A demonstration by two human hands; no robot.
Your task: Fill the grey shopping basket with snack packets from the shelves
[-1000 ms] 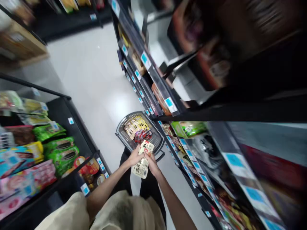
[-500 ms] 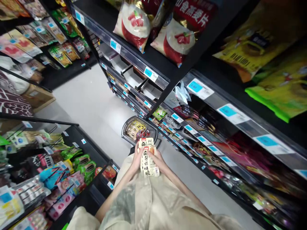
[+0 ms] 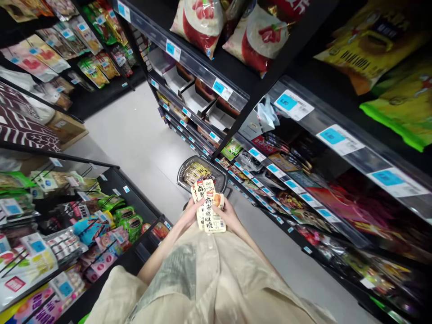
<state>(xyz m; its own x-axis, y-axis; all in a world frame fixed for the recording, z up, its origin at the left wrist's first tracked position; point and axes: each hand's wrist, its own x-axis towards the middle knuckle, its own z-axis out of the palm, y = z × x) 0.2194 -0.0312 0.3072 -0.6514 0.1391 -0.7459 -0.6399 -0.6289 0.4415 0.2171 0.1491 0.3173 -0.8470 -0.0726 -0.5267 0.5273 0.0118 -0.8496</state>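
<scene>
Close to my body, I hold several cream-coloured snack packets [image 3: 209,220] with black Chinese lettering and small red labels. They overlap like a fan. My left hand [image 3: 191,210] is closed on the left edge of the packets. On the right edge, my right hand [image 3: 230,216] grips the front packet, thumb toward its face. Just beyond the packets, a dark shopping basket [image 3: 180,173] stands on the floor. Yellowish packets [image 3: 199,171] lie inside it, and the held packets hide its near part.
To the right rises a tall black shelf [image 3: 236,96] with price tags, bagged foods and open white boxes [image 3: 219,118]. Racks of hanging snack bags [image 3: 130,222] flank me on the left. Grey floor [image 3: 135,121] runs between them. A cardboard box [image 3: 69,128] sits at the far left.
The held packets have fanned out sideways, so more of the rear one shows on the left. My hands are slightly farther apart. The whole view has shifted a little.
</scene>
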